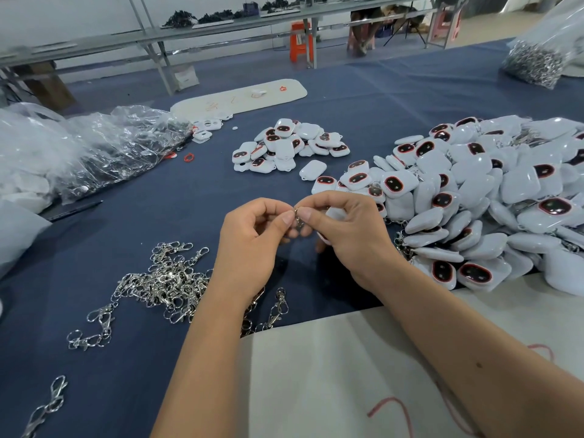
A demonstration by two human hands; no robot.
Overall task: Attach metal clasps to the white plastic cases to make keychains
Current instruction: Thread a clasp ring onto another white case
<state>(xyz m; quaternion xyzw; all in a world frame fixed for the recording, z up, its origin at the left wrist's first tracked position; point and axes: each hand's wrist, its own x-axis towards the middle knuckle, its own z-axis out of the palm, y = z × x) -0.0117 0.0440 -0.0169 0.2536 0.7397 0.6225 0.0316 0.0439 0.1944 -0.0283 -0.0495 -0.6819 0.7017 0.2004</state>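
A large heap of white plastic cases (493, 197) with red-ringed dark windows is spread over the blue worktop (132, 197) to the right of the hands. A white case (331, 216) is gripped in the curled right hand (347, 229). A small metal clasp (297, 218) is pinched between both thumbs, the left hand (252, 235) also curled on it, with loose clasps (164, 279) piled just left of the left wrist.

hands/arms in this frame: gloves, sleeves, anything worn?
Nothing worn that shows. The left hand and right hand are bare: no gloves, rings, watch or bands. Both forearms are bare to the frame edge, no sleeve in view. Nails short and unpainted. A small dark spot marks the right forearm.
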